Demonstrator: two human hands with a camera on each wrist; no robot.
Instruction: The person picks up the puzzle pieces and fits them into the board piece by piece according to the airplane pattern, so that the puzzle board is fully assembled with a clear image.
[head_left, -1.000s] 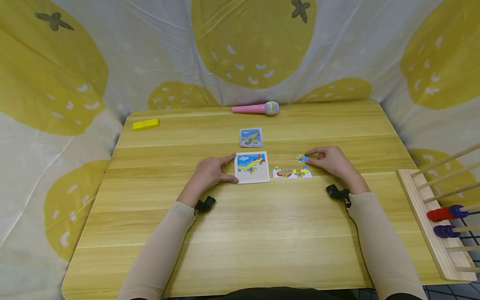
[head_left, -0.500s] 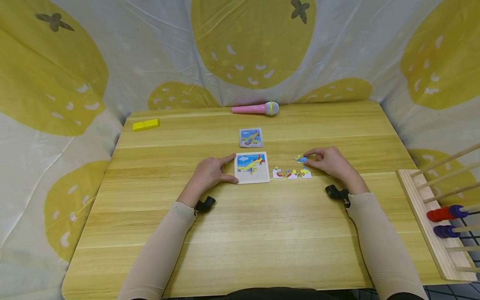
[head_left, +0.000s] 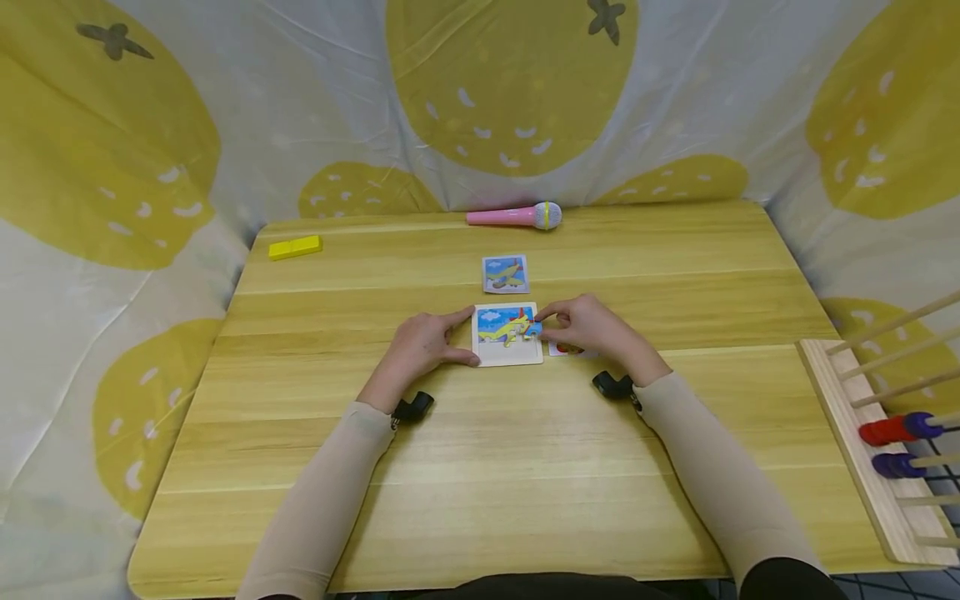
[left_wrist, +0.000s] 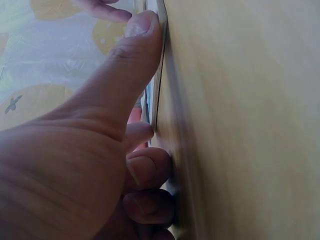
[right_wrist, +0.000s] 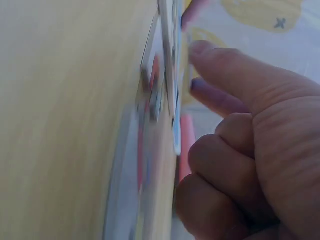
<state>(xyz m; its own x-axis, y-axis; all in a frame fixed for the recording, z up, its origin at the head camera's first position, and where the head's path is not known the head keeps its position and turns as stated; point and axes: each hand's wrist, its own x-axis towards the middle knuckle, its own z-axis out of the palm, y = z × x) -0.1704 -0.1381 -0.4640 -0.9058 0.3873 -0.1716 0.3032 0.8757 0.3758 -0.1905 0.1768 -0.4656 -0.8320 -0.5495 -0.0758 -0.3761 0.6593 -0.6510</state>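
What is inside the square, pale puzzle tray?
Blue-and-yellow airplane pieces cover its upper part, pale board below. The blue piece held by the right hand hides what's beneath.

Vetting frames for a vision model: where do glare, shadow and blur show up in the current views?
Head: mostly crisp, with pale glare on the near tabletop. Left wrist: dim; tabletop grain soft, shadow along the edge of the puzzle board. Right wrist: loose puzzle pieces smeared, motion or focus unclear; right grip sharper.
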